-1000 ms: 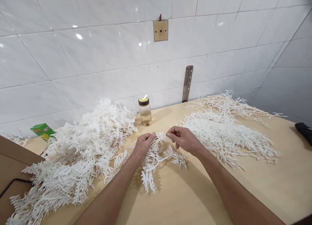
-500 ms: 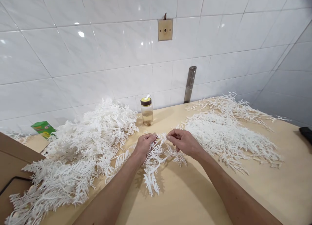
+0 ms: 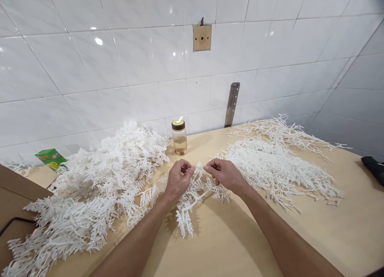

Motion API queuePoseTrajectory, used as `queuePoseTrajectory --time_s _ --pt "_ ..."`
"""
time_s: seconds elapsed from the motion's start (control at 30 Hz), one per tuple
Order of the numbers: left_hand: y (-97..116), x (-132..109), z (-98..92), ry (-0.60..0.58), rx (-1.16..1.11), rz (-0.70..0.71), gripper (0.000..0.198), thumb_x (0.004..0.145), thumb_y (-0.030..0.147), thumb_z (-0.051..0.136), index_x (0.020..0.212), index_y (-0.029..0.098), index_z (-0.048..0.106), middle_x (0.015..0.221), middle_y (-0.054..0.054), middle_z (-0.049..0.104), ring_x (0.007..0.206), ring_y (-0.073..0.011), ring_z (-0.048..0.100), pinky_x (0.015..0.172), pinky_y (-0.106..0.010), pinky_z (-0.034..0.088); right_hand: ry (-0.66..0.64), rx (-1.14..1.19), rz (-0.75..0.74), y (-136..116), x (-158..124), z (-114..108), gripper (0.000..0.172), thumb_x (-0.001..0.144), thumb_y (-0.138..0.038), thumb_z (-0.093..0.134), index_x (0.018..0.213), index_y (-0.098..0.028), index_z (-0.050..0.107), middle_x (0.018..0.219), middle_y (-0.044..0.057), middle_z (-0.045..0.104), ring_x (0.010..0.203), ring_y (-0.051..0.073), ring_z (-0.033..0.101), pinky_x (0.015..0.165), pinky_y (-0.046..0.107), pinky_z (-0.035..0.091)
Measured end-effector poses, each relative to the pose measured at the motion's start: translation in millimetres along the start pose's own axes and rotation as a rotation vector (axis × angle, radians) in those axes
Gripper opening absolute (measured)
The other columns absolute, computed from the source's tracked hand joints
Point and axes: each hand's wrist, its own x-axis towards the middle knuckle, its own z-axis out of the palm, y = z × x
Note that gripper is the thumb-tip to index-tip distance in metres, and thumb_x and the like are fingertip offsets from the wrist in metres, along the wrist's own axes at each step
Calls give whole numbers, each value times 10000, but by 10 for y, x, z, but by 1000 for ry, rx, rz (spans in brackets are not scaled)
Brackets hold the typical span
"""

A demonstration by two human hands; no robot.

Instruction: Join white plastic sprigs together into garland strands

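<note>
A white artificial plant sprig (image 3: pixel 193 195) with fine, branching twigs stands out in front of me, its lower end above the table. My right hand (image 3: pixel 226 175) pinches the sprig's upper tip between thumb and forefinger. Just left of that tip, my left hand (image 3: pixel 179 180) has its thumb and fingertips pressed together; what they hold, if anything, is too small to make out. Beside my left forearm lies a large heap of similar white sprigs (image 3: pixel 105 177). On the right side is a flatter pile of white sprigs (image 3: pixel 276 169).
A clear jar (image 3: pixel 180 145) with a black and yellow lid holds some liquid near the wall. Thin bare white stems (image 3: pixel 282 131) lie at the back right. A green packet (image 3: pixel 51 159), a brown box (image 3: pixel 18 213) and a black object (image 3: pixel 373 169) sit at the sides.
My left hand has come off the sprig's side and turned upward, its fingers now pinched higher up. My right hand stays almost in place at the tip.
</note>
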Motion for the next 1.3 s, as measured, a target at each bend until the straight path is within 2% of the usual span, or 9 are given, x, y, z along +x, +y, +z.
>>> queuePoseTrajectory --time_s 0.17,0.3,0.43,0.6,0.77,0.9,1.07,1.17,1.3 --pt "36 -12 -2 51 8 0 254 858 424 577 762 191 541 706 9 525 649 -126 470 637 -252 385 -1 46 -1 1 -13 6 327 818 -516 606 790 -191 603 549 -38 546 418 116 540 446 237 417" --pt "103 -47 9 197 261 257 223 887 344 556 722 195 532 747 -27 539 731 -158 497 707 -283 409 3 68 11 -39 -33 6 323 821 -511 605 772 -192 592 522 -45 525 418 111 526 447 232 410" --pt "138 -106 68 102 567 399 178 878 244 551 722 187 614 747 -61 585 774 -191 524 753 -320 414 9 91 28 -52 -36 16 328 811 -512 619 753 -189 598 539 -46 515 417 99 506 433 225 398" --pt "165 -110 86 -61 672 170 301 876 301 524 631 186 654 646 -49 571 676 -180 512 671 -312 373 -42 188 28 -10 -18 42 347 800 -531 632 775 -185 622 524 -44 508 417 96 486 433 225 400" --pt "190 -58 63 -233 346 -104 351 807 326 528 487 182 540 495 11 436 533 -133 429 534 -275 277 -81 259 23 -12 -17 75 340 803 -520 629 784 -181 640 524 -43 492 445 98 456 428 228 421" --pt "145 -8 39 -142 104 -330 293 739 395 594 551 172 589 522 17 514 513 -121 440 532 -262 325 -55 222 5 -45 -30 80 310 798 -491 637 787 -182 647 541 -43 497 467 100 459 442 228 436" --pt "71 46 -9 -19 116 -258 167 699 298 602 626 164 672 627 -13 638 629 -153 550 623 -262 390 -19 -22 1 -65 -40 103 286 801 -458 613 757 -179 661 553 -28 551 423 104 493 425 230 399" --pt "49 52 -7 -46 50 -276 174 680 294 615 572 161 644 541 5 567 553 -134 495 548 -248 343 -26 -88 -31 -74 -44 117 284 820 -440 579 765 -180 680 518 -31 550 415 107 500 446 233 403" --pt "87 52 -11 -109 -144 -416 354 689 421 653 484 170 509 428 60 329 427 -67 262 455 -235 197 -48 -83 -8 -92 -54 104 302 831 -438 550 806 -180 704 483 -41 522 394 112 503 425 227 393"
